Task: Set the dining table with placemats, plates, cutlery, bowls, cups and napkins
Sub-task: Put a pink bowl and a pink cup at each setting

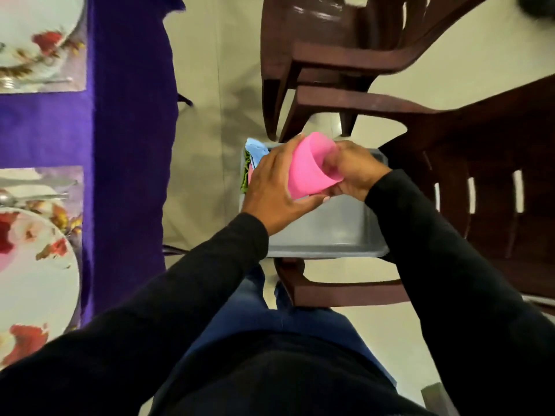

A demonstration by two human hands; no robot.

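At the bottom of the frame I see my own black sleeves and blue jeans over a pale tiled floor. Both arms reach up toward the middle of the frame, where my two hands meet around a pink cup [312, 166]. My left hand [277, 187] is wrapped round the cup's side and base, thumb curled underneath, fingers closed against the plastic. My right hand [353, 172] is at the cup's open mouth, which tilts toward the right; its fingers are blurred, and they seem to reach into or pinch the rim, so I read it as closed on the cup, though I cannot tell exactly how.

Right beneath the hands is a grey tray [330, 232] resting on a dark brown plastic chair [339, 291]. At the tray's far left corner lies a small stack of folded napkins [255, 151], blue on top with green and pink edges showing below.

Along the left of the frame runs the counter under a purple cloth [126, 115]. At lower left a floral plate [36, 265] sits on a placemat [57, 175] with cutlery [33, 198] just above it. At upper left there is a second floral plate [33, 34] on its own placemat.

In the upper right stand more brown chairs [330, 55]
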